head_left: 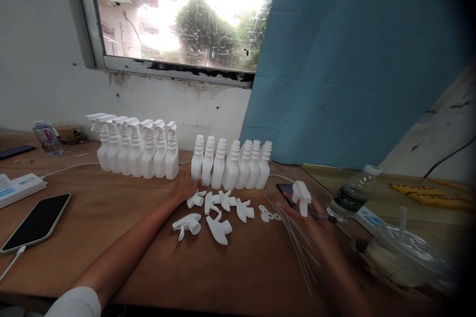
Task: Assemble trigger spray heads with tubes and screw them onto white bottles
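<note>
My left hand reaches to the base of the leftmost open-necked white bottle, its fingers touching or wrapped at the bottle's lower side. To the right, my right hand is closed on a white spray head, held above the table. Several loose spray heads lie on the brown table in front of the open bottles. Beside them are small white discs and several thin white tubes. A row of bottles with spray heads fitted stands at the left.
On the left lie a phone and a power strip, with a small bottle behind. To the right stand a water bottle and a lidded cup with a straw. A blue sheet hangs behind the table.
</note>
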### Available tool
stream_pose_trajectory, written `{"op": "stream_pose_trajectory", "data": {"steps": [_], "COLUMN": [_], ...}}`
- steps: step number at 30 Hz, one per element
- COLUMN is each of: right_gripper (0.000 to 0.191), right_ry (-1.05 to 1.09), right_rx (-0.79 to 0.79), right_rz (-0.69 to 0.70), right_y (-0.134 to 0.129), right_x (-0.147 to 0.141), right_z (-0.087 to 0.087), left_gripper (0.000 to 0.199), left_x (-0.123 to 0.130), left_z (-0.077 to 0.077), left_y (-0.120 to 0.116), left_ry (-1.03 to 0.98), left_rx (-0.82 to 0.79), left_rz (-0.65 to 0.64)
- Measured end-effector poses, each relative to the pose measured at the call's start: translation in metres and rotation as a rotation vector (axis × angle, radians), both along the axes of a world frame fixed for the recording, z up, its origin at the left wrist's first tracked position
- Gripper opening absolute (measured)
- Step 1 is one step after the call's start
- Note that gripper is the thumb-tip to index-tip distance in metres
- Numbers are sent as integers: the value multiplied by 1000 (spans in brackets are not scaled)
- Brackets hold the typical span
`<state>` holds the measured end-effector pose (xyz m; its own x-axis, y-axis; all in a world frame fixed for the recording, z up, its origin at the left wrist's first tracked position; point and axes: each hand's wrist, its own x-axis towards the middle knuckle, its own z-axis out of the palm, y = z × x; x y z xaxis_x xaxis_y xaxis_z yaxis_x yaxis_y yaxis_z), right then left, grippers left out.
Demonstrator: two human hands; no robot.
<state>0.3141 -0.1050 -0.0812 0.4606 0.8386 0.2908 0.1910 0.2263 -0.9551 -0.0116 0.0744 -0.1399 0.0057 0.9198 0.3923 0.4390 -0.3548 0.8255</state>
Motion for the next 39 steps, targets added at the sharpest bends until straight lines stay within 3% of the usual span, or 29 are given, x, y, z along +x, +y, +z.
{"op": "stream_pose_trajectory", "data": {"steps": [4,7,10,12,14,16,19,23,31,39], "right_gripper": [53,50,40,34,32,33,36,38,42,42], "right_ry": [51,-135,-395,-545,-659,-743,-826,-907,-989,-1038], "right_rx": [-1,47,106,167,253,331,407,458,503,480], "right_rz": [109,29,-20,-12,-8,-2,63,192,261,317], "right_y": [-8,-8,-9,-11,-15,-18,-22,-26,-23,-22], "right_x": [-25,-39,-51,-56,-59,-59,-58,-61,-63,-63], "right_z": [-14,-29,-40,-44,-48,-51,-53,-50,-50,-51], "left_gripper": [45,38,29,30,32,35,42,43,35,34], "left_x": [-2,2,21,39,57,70,79,76,66,69], "left_z": [14,31,47,51,48,38,20,4,6,-2], "left_y": [-6,-21,-52,-80,-108,-131,-149,-152,-144,-143], "left_ry": [-69,-136,-198,-251,-405,-511,-594,-561,-271,-363], "left_rx": [22,66,69,29,-103,-243,-370,-404,-154,-180], "left_rz": [-1,12,-58,-188,-460,-664,-810,-906,-848,-878]}}
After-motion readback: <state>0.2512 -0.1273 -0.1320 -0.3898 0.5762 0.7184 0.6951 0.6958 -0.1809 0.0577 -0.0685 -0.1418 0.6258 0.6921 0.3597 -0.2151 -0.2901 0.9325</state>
